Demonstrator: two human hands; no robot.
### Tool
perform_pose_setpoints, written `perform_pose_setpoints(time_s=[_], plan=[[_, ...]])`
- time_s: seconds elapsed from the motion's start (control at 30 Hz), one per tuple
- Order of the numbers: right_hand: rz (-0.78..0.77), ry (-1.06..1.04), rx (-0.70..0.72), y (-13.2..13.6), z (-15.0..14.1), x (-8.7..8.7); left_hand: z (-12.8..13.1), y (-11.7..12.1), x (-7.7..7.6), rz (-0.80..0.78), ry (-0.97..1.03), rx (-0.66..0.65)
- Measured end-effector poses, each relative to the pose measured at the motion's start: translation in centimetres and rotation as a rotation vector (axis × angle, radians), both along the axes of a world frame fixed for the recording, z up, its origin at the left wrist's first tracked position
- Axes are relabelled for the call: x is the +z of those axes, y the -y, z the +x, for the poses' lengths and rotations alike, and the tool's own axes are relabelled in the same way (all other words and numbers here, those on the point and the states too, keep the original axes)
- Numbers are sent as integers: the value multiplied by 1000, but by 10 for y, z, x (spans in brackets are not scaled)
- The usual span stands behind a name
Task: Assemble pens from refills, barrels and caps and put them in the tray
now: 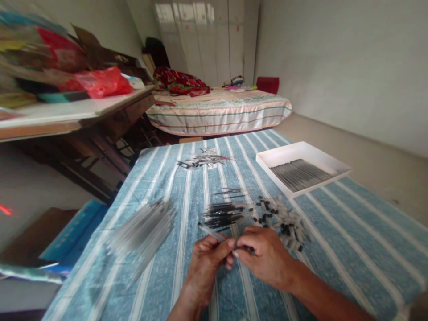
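Note:
A slim, translucent pen point(211, 232) with a dark tip slants across my left hand point(205, 261), which is closed around it. My right hand point(267, 256) pinches at the pen's near end, its fingertips meeting those of the left; a small dark bit shows there, too covered to make out. Just beyond my hands lies a bundle of dark pen refills point(224, 215). To the right, partly behind my right hand, spreads a heap of small clear and black pen caps point(290, 223). Many clear pen barrels point(143, 236) are piled on the left.
A shallow white box point(304, 154) at the far right holds a row of pens point(301, 174). Thin scraps point(203, 160) lie at the back of the striped tablecloth point(160, 178). Beyond stand a bed point(220, 116) and, to the left, a cluttered desk point(83, 113).

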State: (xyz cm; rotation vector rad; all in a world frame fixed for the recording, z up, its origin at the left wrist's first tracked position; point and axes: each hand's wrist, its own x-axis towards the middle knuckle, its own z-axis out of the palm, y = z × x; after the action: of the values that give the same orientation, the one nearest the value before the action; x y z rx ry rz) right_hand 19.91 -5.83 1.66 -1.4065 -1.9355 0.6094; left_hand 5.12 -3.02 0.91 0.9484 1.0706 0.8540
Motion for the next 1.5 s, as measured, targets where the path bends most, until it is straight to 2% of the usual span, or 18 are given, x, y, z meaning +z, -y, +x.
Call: perform_pose_setpoints(time_s=[0.07,0.13,0.2,0.3,0.4,0.47,0.67,0.93,1.3,1.5], plan=[[22,71,-34,-7,9,4,0,-1,2,-5,-17,-13],[31,109,-131,-20,30,6,-2,-2,3,-12,-40,-10],[15,158,-312,-39,63,9,-4,-5,3,-4,-63,4],[-151,401,-582,-69,119,14,-7,-7,3,25,-97,3],[-219,498,-659,-88,161,16,-7,-7,4,36,-137,-45],[-256,530,-656,-93,174,13,-6,-7,2,39,-163,-66],[-343,586,-648,-96,176,3,-3,-5,-6,27,-200,-80],[-391,655,-636,-102,179,-1,-4,-5,-4,13,-237,-120],[-357,718,-638,-98,178,-3,-4,-4,-1,8,-281,-208],[-288,760,-693,-85,173,1,-3,-6,0,0,-275,-234]])
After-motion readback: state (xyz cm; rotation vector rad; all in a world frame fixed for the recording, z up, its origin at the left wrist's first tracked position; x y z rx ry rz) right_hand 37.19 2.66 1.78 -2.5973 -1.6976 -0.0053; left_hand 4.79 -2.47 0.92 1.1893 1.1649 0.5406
